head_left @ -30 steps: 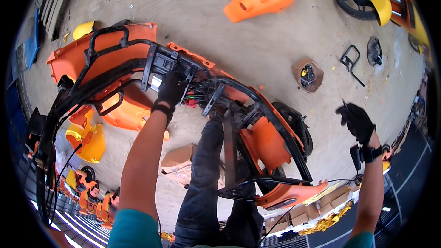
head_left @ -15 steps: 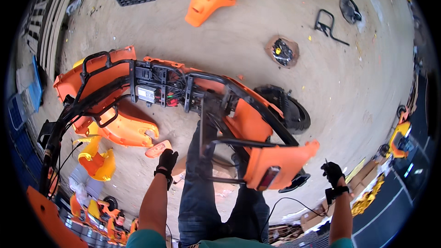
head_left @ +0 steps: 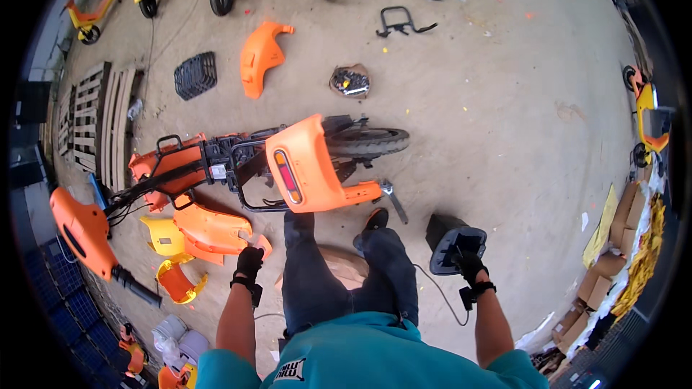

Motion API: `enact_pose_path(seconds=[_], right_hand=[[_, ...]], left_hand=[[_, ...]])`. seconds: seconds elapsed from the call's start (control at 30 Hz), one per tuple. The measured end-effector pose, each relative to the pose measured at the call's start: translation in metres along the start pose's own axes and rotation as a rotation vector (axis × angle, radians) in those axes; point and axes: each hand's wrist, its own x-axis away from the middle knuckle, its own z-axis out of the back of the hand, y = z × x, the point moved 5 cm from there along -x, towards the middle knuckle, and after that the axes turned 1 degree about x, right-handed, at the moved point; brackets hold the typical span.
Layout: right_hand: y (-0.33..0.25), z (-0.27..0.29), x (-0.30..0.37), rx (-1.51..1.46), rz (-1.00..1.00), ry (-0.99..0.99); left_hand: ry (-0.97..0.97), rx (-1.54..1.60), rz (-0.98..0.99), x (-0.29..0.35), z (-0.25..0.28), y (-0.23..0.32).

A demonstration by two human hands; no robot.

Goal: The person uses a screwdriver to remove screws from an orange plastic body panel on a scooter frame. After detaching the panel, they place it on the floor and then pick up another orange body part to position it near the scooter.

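Note:
My left hand (head_left: 249, 264), in a black glove, is closed on a small flat orange panel (head_left: 267, 247). Beside it on the ground lie larger orange body panels (head_left: 209, 227) and a yellow-orange cover (head_left: 179, 281). My gloved right hand (head_left: 471, 266) is closed in front of a black open-topped bin (head_left: 438, 234); what its fingers hold is lost against the dark bin, and I cannot tell whether they touch it. Ahead of my legs stands a partly stripped scooter (head_left: 238, 166), its black frame and wiring bare, with an orange tail panel (head_left: 310, 162) and a rear wheel (head_left: 367, 142).
Beyond the scooter are a sack of small hardware (head_left: 350, 81), an orange shell (head_left: 261, 57), a black crate (head_left: 195, 75) and a black metal bracket (head_left: 404, 23). Wooden pallets (head_left: 115, 122) lie left. Cardboard boxes (head_left: 598, 284) line the right. Cardboard (head_left: 339, 265) lies between my legs.
My view has swung up, bringing parked scooters and the handlebar end into sight. The black bin now shows by my right hand. My left hand still holds the orange panel.

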Motion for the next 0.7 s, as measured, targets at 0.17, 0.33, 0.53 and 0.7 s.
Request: enact_pose_path(seconds=[0.17,0.33,0.53,0.7], right_hand=[[0.092,0.010,0.099,-0.520,-0.483,0.062],[0.160,-0.017,0.153,-0.617,-0.625,0.072],[0.231,0.015,0.177,-0.665,-0.721,0.074],[0.232,0.128,0.169,-0.637,-0.745,0.211]], left_hand=[[-0.015,-0.196,-0.182,-0.014,0.013,0.073],[-0.088,-0.299,-0.200,-0.041,0.043,0.189],[0.012,-0.130,-0.226,-0.088,0.006,0.194],[-0.083,-0.223,-0.218,-0.115,-0.007,0.226]])
